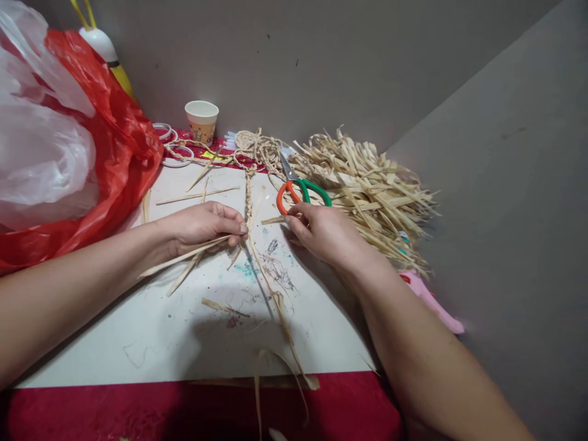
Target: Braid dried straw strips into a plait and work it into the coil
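1. Braid (248, 196): upper middle of frame, hanging from below the coil (248, 140) down to the left hand (212, 226).
2. Left hand: left of centre. Thumb and fingers pinch the braid's lower end. Loose strands (184, 262) fan out from there, some to lower left, a long one down past the near edge of the tabletop (110, 346), bottom centre.
3. Right hand (324, 233): right of centre, apart from the braid. Thumb and forefinger bent close together at the end of a short strip (274, 220); can't tell if they pinch it.
4. Scissors (291, 177): just above the right hand, blades angled up-left. Can't tell if the fingers touch the handles.
5. Straw (367, 174): big loose pile, upper right, behind the scissors.
6. Cup (201, 125): upper left of centre. Red bag (131, 150) fills the left side.
7. Step in hand, judging by the layout: plaiting, probably feeding in fresh straw.
8. Next move calls for: left pinch kept firm so the plait doesn't slacken; right fingers bring the strip to the pinch point, clear of the scissors.
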A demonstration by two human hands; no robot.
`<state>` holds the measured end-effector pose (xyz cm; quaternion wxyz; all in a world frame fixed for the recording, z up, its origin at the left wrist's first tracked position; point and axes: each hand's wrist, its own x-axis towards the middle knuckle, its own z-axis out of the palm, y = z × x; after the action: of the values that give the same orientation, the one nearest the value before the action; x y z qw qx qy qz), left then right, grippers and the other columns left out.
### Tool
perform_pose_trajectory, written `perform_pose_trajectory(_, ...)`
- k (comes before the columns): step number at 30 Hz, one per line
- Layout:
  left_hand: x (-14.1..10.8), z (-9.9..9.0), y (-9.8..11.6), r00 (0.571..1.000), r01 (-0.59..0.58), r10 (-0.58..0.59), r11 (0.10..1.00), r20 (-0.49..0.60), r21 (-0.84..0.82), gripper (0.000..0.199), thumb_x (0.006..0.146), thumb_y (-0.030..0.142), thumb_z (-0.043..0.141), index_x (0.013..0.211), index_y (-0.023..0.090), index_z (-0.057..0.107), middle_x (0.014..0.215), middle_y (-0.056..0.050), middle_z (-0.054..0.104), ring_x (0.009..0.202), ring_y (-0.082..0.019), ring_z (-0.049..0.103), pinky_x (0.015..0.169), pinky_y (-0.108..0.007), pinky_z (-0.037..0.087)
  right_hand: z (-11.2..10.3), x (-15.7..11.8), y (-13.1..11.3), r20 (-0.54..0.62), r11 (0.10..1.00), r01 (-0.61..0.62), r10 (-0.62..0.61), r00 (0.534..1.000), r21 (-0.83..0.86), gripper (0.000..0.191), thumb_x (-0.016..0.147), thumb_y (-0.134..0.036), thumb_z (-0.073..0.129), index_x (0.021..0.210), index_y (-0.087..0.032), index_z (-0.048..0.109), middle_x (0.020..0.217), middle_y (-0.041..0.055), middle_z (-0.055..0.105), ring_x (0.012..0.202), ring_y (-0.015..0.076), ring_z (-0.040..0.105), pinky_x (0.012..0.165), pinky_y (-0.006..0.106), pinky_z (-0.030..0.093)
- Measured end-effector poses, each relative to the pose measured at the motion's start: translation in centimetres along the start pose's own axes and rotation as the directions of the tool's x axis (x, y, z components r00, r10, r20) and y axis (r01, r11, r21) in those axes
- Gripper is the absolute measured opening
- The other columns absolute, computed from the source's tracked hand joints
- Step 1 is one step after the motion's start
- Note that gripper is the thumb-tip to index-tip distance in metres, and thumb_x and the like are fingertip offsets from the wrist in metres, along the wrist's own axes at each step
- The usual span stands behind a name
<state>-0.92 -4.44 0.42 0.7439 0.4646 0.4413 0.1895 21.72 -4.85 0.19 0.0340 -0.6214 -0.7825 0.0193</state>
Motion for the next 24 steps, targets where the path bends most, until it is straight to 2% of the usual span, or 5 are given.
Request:
perform_pose_trajectory(3,-0.1,-0.5,0.4,0.999,0.023,-0.024,1.0,0.049,0.02,0.018,0.078,0.012,0.059,0.06,0.013,0.057,0.047,0.001,0.051,0.033,-0.004,0.038,0.033,-0.017,0.025,0.0,-0.4,-0.9,-0.122,0.999,0.029,-0.026,0.992,0.018,0.039,0.091,-0.034,0.043,0.121,-0.018,0.06,0.086,0.0105,0.07,0.075,0.0222,0.062,0.064,0.029,0.041)
perform_pose_trajectory(6,0.0,-1.1,0.4,0.996,0.008,-0.005,1.0,0.093,-0.03,0.013,0.076,0.015,0.062,0.064,0.013,0.059,0.049,0.002,0.049,0.036,-0.004,0.039,0.035,-0.016,0.026,0.5,-0.8,-2.2,-0.126,0.942,0.329,-0.318,0.94,0.069,0.039,0.094,-0.029,0.039,0.128,-0.018,0.056,0.111,0.0116,0.065,0.094,0.0214,0.059,0.078,0.03,0.042)
perform_pose_trajectory(14,0.0,-1.5,0.2,0.994,-0.009,0.021,0.994,0.109,-0.111,0.012,0.071,0.019,0.07,0.066,0.013,0.06,0.05,0.001,0.05,0.038,-0.004,0.04,0.035,-0.016,0.028,0.3,-1.5,-3.5,0.012,0.824,0.563,-0.565,0.825,0.055,0.025,0.094,-0.017,0.039,0.094,-0.012,0.063,0.104,0.0132,0.062,0.097,0.0209,0.05,0.083,0.031,0.038)
perform_pose_trajectory(20,-0.1,-1.0,0.2,0.998,-0.047,0.053,0.99,0.036,-0.136,0.009,0.07,0.017,0.069,0.066,0.013,0.061,0.049,0.0,0.055,0.034,-0.004,0.041,0.033,-0.016,0.028,-2.7,-1.9,-1.5,0.009,0.904,0.276,-0.295,0.955,0.325,0.014,0.084,-0.018,0.051,0.078,-0.013,0.062,0.073,0.0057,0.062,0.065,0.0137,0.052,0.062,0.026,0.04)
perform_pose_trajectory(24,-0.1,-0.4,0.0,0.998,-0.064,0.062,0.989,-0.018,-0.132,0.009,0.073,0.012,0.065,0.064,0.012,0.062,0.049,0.0,0.058,0.036,-0.004,0.045,0.036,-0.015,0.031,-4.6,-2.1,-1.2,-0.009,0.63,-0.014,0.032,0.999,0.776,0.016,0.077,-0.022,0.061,0.092,-0.016,0.063,0.064,-0.0008,0.059,0.053,0.0103,0.051,0.051,0.024,0.039)
